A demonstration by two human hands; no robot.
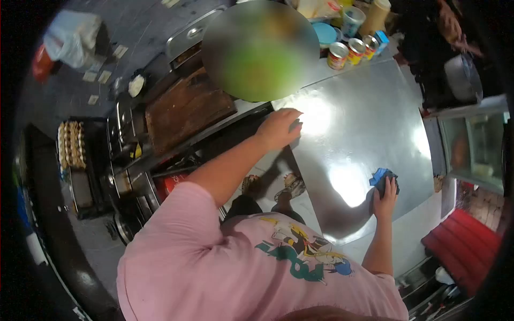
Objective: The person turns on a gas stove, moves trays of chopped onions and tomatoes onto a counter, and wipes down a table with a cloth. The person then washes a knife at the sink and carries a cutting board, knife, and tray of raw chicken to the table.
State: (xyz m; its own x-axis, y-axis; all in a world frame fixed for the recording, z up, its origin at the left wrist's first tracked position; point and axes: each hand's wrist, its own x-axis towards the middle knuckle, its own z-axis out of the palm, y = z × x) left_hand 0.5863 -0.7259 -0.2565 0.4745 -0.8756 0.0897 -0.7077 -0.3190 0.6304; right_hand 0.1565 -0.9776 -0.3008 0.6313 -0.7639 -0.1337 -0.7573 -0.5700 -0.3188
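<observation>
A metal-topped table [369, 123] with bright glare lies in front of me. My right hand [385, 200] presses on its right part, fingers bent over a crumpled dark cloth [381, 176] with a bright blue portion. My left hand [278, 130] is at the table's left edge, fingers and thumb curled round a small dark thing [294, 125]. What that dark thing is, I cannot make out.
Several cans [338, 55] stand at the table's far end beside a squeeze bottle [376, 16] and a blue lid [324, 33]. To the left are a wooden board [187, 107] and egg trays [72, 143]. A metal pot [463, 79] is at the far right, a red cushion [466, 246] nearer.
</observation>
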